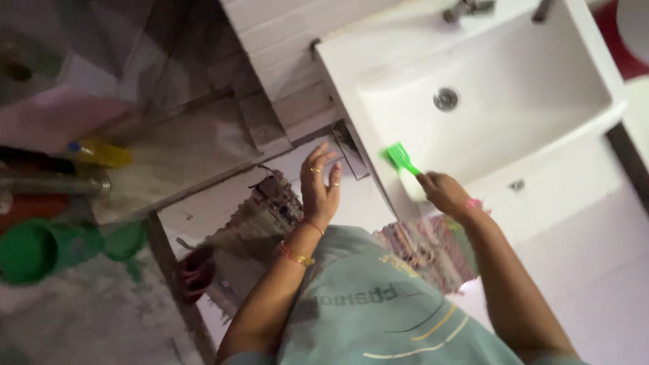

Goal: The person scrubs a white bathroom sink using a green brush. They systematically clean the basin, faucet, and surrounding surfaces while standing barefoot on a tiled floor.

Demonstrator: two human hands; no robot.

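Closed around the white handle of a small scrubbing brush with bright green bristles (403, 167), the right hand (443, 192) keeps a firm grip, and the bristle end points up and away from the wrist. That brush sits at the front rim of a white rectangular ceramic washbasin (574, 101), its green head over the inner front wall of the bowl and its pale handle against the outer edge. A pink band circles the right wrist.

Left hand (319, 184) is raised beside the basin's left corner with its grip open: fingers spread and slightly curled, palm toward the basin, holding nothing and touching nothing that can be seen. Rings show on two fingers, and gold and red bangles sit on the wrist and forearm.

Inside the basin a round metal drain (445, 99) lies near the back wall, and a metal tap base (466, 9) stands on the rear ledge. Below the hands a woven multicoloured rag mat (422, 247) lies on the pale floor, partly hidden by the person's grey-green shirt. To the left, a stone shelf carries a blurred yellow plastic bottle with a blue cap (100, 153), and further left sit green plastic vessels (40, 250), well apart from both hands.
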